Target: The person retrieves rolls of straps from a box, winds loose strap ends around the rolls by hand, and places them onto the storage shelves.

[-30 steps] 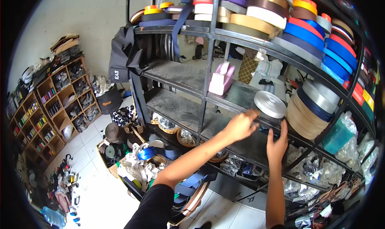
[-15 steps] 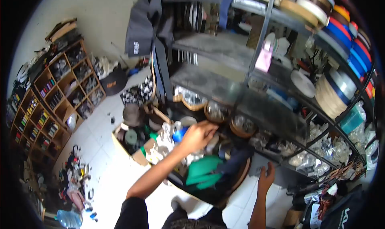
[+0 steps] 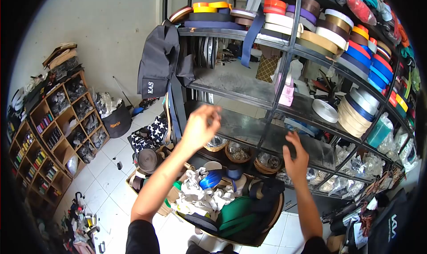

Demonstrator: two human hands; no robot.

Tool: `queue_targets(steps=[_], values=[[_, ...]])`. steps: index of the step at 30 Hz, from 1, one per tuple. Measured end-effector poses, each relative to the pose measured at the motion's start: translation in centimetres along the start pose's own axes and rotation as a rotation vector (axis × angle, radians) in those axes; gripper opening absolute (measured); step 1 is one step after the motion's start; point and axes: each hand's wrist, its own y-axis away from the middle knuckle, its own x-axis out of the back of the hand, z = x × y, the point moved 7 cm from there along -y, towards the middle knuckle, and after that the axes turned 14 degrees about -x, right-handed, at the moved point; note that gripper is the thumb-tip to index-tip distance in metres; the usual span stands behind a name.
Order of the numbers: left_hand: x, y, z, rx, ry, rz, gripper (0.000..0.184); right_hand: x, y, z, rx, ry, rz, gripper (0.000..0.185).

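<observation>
Webbing, rolls and loose strips of it, is piled in a big open box (image 3: 279,212) on the white tiled floor, right below both hands. Pretty mixed bag: a wide green roll (image 3: 240,215), a shiny blue roll (image 3: 211,179), and crumpled white strips (image 3: 200,196) tangled between them. A tight grey-brown coil (image 3: 147,160) sits at the far left end. Left hand (image 3: 204,123) is up in front of the black shelf (image 3: 235,83), fingers half curled, and I can't tell if that grip is closed. Right hand (image 3: 296,158) has its grip open and empty, thumb apart from the fingers.
</observation>
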Motion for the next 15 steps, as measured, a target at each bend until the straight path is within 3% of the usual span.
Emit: queue_targets(steps=[2, 9, 12, 15], values=[[2.5, -2.4, -2.4, 0.037, 0.034, 0.072, 0.025, -1.5, -2.8, -3.2, 0.112, -0.008, -0.017, 0.025], [12.4, -12.0, -9.5, -0.203, -0.163, 0.189, 0.024, -8.6, -12.7, -13.4, 0.229, -0.04, 0.03, 0.019], [15.9, -15.8, -13.2, -0.343, -0.14, 0.333, 0.023, -12.5, -17.5, -17.7, 0.424, 0.086, 0.135, 0.021], [18.1, -20.5, -16.9, -0.366, -0.185, 0.345, 0.024, -15.6, -23.4, -20.9, 0.423, 0.124, 0.156, 0.022]])
